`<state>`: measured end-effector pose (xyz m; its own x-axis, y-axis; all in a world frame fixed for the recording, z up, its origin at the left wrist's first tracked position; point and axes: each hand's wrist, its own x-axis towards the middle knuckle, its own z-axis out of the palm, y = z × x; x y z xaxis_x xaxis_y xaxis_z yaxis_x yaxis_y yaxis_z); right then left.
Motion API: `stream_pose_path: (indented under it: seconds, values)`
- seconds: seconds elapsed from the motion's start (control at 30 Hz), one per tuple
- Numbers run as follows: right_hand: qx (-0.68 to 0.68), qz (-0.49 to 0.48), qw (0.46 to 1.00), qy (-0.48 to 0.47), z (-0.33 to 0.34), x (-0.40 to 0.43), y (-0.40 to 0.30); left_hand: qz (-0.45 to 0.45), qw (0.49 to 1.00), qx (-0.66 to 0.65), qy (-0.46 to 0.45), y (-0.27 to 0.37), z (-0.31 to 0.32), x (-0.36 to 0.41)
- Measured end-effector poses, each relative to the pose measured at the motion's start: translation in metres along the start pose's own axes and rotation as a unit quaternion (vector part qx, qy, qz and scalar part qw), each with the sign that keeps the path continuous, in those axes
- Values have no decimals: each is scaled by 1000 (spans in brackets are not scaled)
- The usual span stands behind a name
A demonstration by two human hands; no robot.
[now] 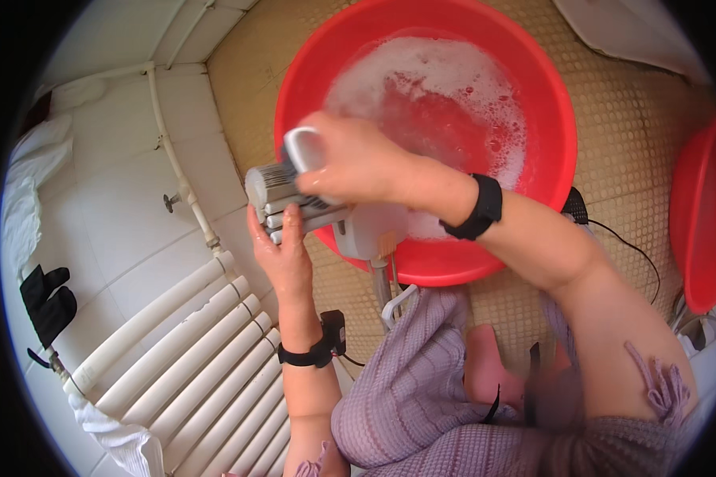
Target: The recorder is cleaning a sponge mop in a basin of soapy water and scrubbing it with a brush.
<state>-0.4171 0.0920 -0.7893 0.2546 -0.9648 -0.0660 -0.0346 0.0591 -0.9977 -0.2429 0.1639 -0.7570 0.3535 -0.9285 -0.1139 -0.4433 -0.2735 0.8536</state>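
My left hand supports a ribbed, white-and-grey cylindrical piece with narrow bars along its underside. Its exact kind is unclear. Over its upper side, my right hand grips a white-handled scrubbing brush; motion blurs both the hand and the brush, and the brush's dark underside meets the ribs. Beside the piece, a white plastic housing sits on a metal pole; whether the two are joined is hidden. Beyond my hands stands a large red basin holding foamy water.
A white ribbed radiator and a pipe with a valve run along the tiled wall at left. Black cloth hangs there. Another red basin stands at the right. A cable crosses the tiled floor.
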Motion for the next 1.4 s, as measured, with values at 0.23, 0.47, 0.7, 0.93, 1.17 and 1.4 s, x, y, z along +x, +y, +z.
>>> stream_pose_path:
  seconds: [0.23, 0.47, 0.7, 0.93, 1.17, 1.4]
  values:
    - [6, -114, 993, 32, 9, 2, 23, 59, 995, 84, 11, 4, 5, -8]
    - [-246, 190, 947, -85, -31, -21, 146, 68, 991, 112, 21, 0, 3, -6]
    - [-394, 222, 891, 30, -52, -40, 211, 158, 972, 172, 7, 19, 21, -18]
    - [56, 62, 984, -155, -56, 8, 19, 111, 982, 154, 1, 13, 12, -17]
    - [-9, -96, 991, -96, -23, 13, -57, 154, 971, 178, -45, 26, 22, -24]
    - [449, 180, 861, -155, -8, 37, 12, 139, 978, 156, -28, 22, 23, -26]
